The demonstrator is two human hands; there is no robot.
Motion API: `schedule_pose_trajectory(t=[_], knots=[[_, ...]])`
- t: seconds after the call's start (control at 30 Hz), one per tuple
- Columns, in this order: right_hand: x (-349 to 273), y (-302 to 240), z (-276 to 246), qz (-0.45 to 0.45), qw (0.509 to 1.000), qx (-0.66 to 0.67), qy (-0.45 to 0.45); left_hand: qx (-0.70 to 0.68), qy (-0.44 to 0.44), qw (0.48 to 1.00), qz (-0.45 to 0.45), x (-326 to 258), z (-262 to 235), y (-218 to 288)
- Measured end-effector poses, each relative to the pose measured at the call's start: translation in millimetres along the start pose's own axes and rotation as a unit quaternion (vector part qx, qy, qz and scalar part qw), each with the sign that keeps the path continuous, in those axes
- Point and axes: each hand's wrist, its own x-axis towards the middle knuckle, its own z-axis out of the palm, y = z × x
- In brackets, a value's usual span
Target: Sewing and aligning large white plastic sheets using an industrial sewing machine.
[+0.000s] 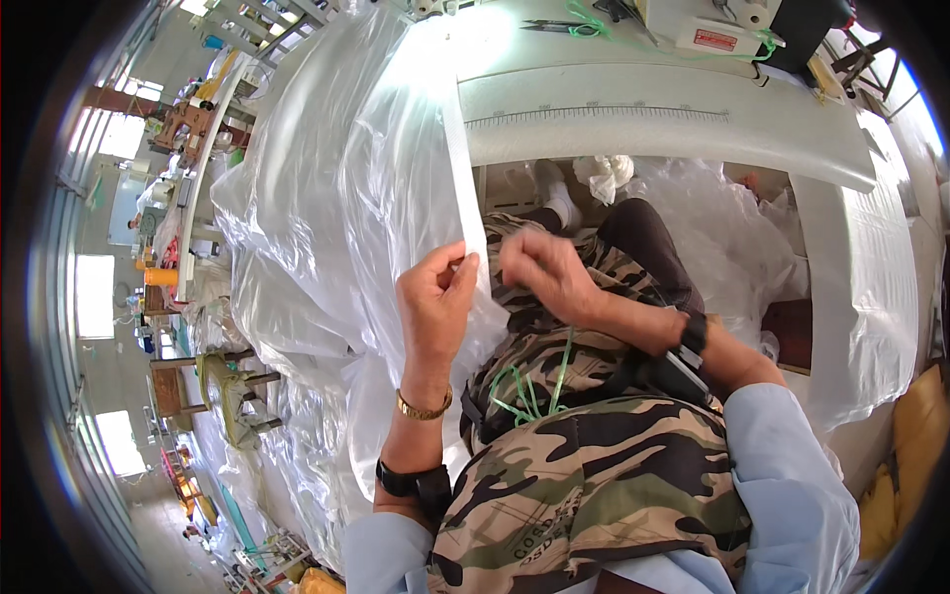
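A big sheet of clear plastic film [336, 198] hangs over the left side of the worktable and down past my lap. Along its right edge runs a narrow white band [460, 168]. My left hand [435, 302] is closed on this band, pinching it between thumb and fingers. Just right of it, my right hand [549, 272] hovers over my lap with bent fingers. Motion blurs those fingertips, so whether they hold anything cannot be made out. At its far end the band runs into a brightly lit spot on the table [633, 139].
A white machine [708, 35] stands at the back right. Thread snips [559, 28] lie near it beside green string. A ruler scale [594, 112] marks the tabletop. More clear film [722, 228] heaps below the table. Green cord [534, 394] rests on my camouflage apron [614, 465].
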Motion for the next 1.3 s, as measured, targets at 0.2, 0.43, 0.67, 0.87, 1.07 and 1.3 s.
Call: schedule_pose_trajectory(t=[0.2, 0.43, 0.67, 0.87, 1.07, 1.3], knots=[[64.6, 1.5, 53.1, -0.175, 0.974, -0.116, -0.089, -0.104, 0.072, 0.991, 0.04, -11.4, -1.1, 19.3], [72.7, -2.5, 32.2, -0.244, 0.892, -0.345, -0.163, 0.185, 0.096, 0.968, 0.14, -7.6, -2.8, 11.1], [126.8, -88.5, -62.4, -0.017, 0.764, -0.624, -0.165, 0.219, 0.053, 0.961, 0.163, 3.3, 14.1, 1.8], [192.1, -1.7, -94.9, -0.191, 0.803, -0.564, 0.03, 0.216, 0.024, 0.957, 0.194, 16.7, 27.0, -9.3], [206.7, -6.2, -101.1, -0.098, 0.836, -0.535, -0.077, 0.204, 0.022, 0.955, 0.214, 23.2, 27.5, -18.5], [214.7, -8.2, -99.9, -0.046, 0.846, -0.521, -0.107, 0.199, 0.044, 0.961, 0.188, 52.5, 14.7, -23.1]])
